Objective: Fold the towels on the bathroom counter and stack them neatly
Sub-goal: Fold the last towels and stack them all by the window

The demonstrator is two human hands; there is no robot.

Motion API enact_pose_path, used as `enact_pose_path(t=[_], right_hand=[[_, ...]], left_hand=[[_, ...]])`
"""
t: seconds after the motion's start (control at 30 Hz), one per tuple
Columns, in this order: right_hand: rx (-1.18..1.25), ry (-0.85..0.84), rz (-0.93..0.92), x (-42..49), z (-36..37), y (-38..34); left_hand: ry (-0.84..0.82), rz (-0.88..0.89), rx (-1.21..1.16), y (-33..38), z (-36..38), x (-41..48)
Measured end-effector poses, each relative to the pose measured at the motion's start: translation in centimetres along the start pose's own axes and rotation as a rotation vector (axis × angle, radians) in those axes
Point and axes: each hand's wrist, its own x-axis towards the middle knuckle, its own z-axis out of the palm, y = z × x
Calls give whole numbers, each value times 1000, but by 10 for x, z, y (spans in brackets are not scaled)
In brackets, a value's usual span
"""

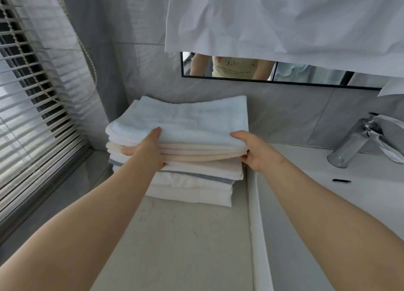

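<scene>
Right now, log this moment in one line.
left hand: grips top towels | right hand: grips top towels | stack: on counter

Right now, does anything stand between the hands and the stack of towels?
Nothing visible does. The left hand and the right hand both grip the upper part of the towel stack, with the thumbs on top.

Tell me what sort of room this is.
Most likely a bathroom: a chrome faucet over a white sink, a wall mirror above grey tiles, and a stack of folded towels on the counter.
</scene>
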Motion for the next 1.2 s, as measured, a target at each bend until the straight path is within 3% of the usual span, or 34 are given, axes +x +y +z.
enact_pose_path(t=[0.17,0.5,0.73,0.97,1.2], right_hand=[[-70,46,146,-2,-13,30],[-162,1,287,-9,-20,22],[136,52,242,-9,-27,18],[-57,-58,236,-6,-29,29],[95,-59,243,-4,-27,31]], left_hand=[[-25,6,6,-5,0,-3],[-3,33,41,-8,0,-1],[0,33,26,-9,0,3],[-39,41,83,-10,2,8],[12,111,125,-11,0,17]])
